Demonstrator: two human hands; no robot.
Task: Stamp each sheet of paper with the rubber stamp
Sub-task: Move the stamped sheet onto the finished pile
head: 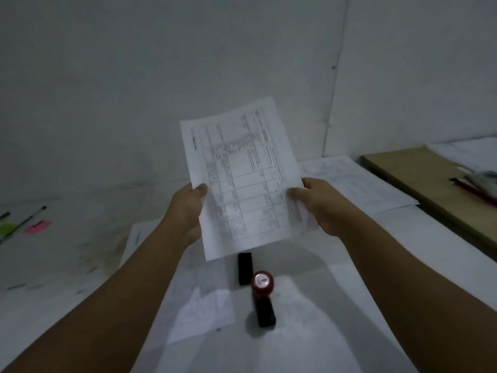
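I hold a printed sheet of paper (242,170) with a table on it up in the air, above the desk. My left hand (188,208) grips its left edge and my right hand (314,203) grips its right edge. Below the sheet, the rubber stamp (262,297) with a red round handle and black base stands upright on papers (295,332) lying on the desk. A black ink pad (244,267) lies just beyond the stamp, partly hidden by the held sheet.
A stack of printed sheets (357,181) lies at the back right. A wooden board (430,184) with pens sits further right. Pens (27,219), a pink item (39,226) and a green note (6,228) lie at the left. A grey wall stands behind.
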